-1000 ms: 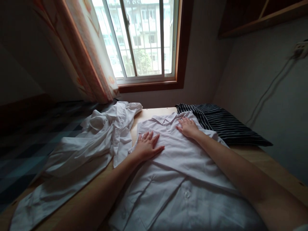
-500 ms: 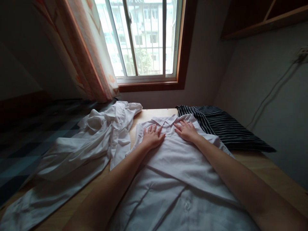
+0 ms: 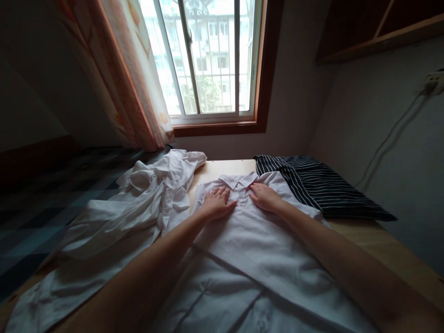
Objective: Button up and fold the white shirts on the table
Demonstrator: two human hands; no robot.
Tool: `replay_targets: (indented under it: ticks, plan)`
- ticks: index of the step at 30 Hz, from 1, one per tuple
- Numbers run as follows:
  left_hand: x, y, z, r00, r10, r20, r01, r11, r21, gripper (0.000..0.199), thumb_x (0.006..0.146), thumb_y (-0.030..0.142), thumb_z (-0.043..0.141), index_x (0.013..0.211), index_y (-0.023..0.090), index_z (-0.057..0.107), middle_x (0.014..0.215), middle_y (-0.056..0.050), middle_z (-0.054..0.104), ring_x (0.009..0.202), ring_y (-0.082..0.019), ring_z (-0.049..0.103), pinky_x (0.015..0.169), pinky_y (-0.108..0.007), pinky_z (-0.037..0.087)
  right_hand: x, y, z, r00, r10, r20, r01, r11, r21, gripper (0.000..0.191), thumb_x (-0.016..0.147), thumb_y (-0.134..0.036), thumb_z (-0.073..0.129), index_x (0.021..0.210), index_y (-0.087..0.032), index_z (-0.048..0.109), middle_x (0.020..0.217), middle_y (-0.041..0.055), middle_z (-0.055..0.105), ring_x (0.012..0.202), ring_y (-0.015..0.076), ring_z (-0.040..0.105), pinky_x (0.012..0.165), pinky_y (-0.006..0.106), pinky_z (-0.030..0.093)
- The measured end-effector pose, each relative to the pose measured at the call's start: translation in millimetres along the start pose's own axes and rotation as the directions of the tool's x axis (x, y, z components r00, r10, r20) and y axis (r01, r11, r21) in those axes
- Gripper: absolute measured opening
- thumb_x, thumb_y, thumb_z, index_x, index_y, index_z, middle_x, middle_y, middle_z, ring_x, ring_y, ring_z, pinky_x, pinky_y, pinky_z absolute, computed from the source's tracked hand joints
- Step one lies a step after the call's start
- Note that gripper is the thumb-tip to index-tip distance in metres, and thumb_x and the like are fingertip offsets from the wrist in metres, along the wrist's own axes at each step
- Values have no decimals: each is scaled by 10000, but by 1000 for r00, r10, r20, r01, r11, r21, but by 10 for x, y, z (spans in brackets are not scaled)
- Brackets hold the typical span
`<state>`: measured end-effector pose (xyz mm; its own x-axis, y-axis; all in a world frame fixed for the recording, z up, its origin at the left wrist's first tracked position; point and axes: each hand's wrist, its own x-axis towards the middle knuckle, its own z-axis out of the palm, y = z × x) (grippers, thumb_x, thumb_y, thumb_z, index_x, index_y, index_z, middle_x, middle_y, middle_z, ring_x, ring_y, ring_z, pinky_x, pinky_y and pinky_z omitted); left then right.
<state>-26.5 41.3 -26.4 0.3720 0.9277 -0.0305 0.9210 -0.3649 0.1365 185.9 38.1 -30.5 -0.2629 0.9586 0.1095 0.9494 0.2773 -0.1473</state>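
Note:
A white collared shirt (image 3: 249,240) lies spread on the wooden table (image 3: 378,245), its collar toward the window and a few creases across its lower part. On its upper left, just below the collar, my left hand (image 3: 218,203) rests flat with the fingers stretched out. My right hand (image 3: 265,196) lies on the other side of the collar opening, palm down, fingers slightly bent against the cloth. Neither hand grips anything. To the left is a second white shirt (image 3: 138,222), crumpled and loosely heaped.
A black garment with white stripes (image 3: 319,185) lies folded at the back right. Dark checked bedding (image 3: 41,217) borders the table on the left. Ahead are a window (image 3: 215,69) and an orange-patterned curtain (image 3: 128,78). A cable (image 3: 388,132) runs down the right wall.
My right hand's fingers have drawn in a little and sit closer to the collar opening. My left hand has shifted slightly left on the shirt. The view has tilted up slightly.

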Motion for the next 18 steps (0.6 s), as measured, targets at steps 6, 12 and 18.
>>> replay_targets:
  ticks: [6,12,18]
  plan:
    - [210,104,132,937,-294,-191,299,954,-3,646,985,350,253,1531,20,349,1610,-216,307,1508,-331,266,1221,-500,204,189,33,-108,998,61,-8,-61,997,48,366,980,-225,398,1117,-112,718,1196,156,712,1076,240,653,920,283,443]
    - [242,67,115,942,-317,-113,321,947,18,691,962,499,261,1551,156,375,1661,-112,230,1536,-309,186,1234,-516,152,285,54,11,971,152,-184,-154,988,2,319,931,-192,449,1044,-131,740,1116,144,727,1049,258,638,884,307,440]
    - [323,81,68,920,-350,-179,364,930,55,689,942,510,262,1522,177,428,1619,-114,346,1486,-322,298,1179,-567,249,257,137,179,955,140,-262,-133,990,44,303,902,-168,484,1063,-169,741,1142,114,720,1104,248,595,961,340,394]
